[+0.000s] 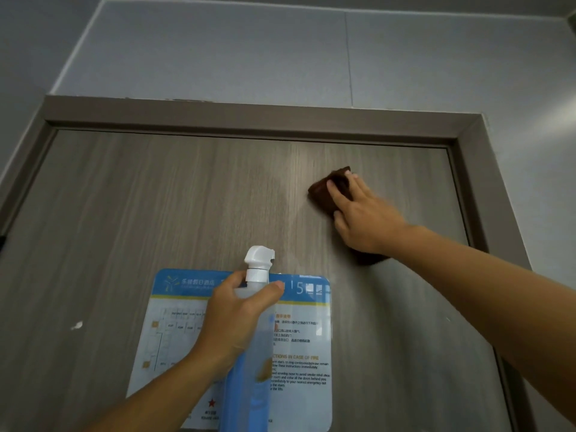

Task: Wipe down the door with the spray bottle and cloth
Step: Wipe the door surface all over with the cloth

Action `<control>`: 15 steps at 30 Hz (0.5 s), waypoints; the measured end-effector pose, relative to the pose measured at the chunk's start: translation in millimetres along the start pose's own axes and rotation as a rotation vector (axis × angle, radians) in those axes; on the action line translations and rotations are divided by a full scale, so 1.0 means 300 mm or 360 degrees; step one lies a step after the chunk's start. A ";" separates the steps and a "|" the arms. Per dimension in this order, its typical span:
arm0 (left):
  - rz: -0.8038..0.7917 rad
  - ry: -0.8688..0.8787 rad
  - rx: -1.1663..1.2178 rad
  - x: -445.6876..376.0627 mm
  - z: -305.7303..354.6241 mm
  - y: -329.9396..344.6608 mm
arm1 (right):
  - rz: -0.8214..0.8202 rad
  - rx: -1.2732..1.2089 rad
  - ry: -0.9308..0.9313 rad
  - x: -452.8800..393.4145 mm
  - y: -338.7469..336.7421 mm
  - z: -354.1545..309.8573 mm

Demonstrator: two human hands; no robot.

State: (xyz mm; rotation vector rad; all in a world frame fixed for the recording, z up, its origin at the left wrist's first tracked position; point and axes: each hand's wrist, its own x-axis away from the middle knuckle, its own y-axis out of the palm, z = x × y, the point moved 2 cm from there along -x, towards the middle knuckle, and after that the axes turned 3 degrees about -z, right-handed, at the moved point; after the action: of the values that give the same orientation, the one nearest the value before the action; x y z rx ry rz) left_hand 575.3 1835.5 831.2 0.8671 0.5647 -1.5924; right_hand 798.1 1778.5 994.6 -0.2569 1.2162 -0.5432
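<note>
Nearest to where I stand, the left hand (pixel 235 319) holds the spray bottle (pixel 249 353) upright, fingers curled round its neck and shoulder just below the white trigger head (pixel 259 260). The bottle's long axis runs up and down, its nozzle facing the door (pixel 156 198). It hangs in front of a laminated fire-evacuation notice (pixel 299 353) fixed to the panel, hiding the notice's middle.

Farther up and to the right, the right hand (pixel 358 213) lies flat on the brown cloth (pixel 327 188), fingers straight and slightly spread, pressing it against the door. The cloth shows past the fingertips on the upper left, and a dark bit shows below the wrist — whether that is more cloth or shadow I cannot tell.

A faint damp sheen (pixel 290 194) runs down the panel just left of the cloth. So the wet patch lies to the left of the fingers, between the two hands, and the right hand is the nearer one to it; I'd judge a leftward sweep of the cloth comes next.

Beyond are the door frame (pixel 249 120) and the grey wall (pixel 218 57) above.
</note>
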 end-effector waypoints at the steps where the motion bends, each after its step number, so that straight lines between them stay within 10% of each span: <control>1: 0.0000 -0.0003 0.0005 -0.002 0.002 0.000 | -0.0014 -0.0074 0.0026 -0.039 -0.011 -0.007; 15: -0.0021 0.0030 0.0009 -0.001 -0.005 -0.004 | 0.0039 0.0233 -0.0600 0.229 0.172 -0.044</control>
State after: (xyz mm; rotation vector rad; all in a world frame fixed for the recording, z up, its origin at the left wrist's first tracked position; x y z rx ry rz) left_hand 574.5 1837.1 830.4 0.8852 0.5807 -1.6001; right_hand 815.7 1787.5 910.0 -0.2080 0.8094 -0.5320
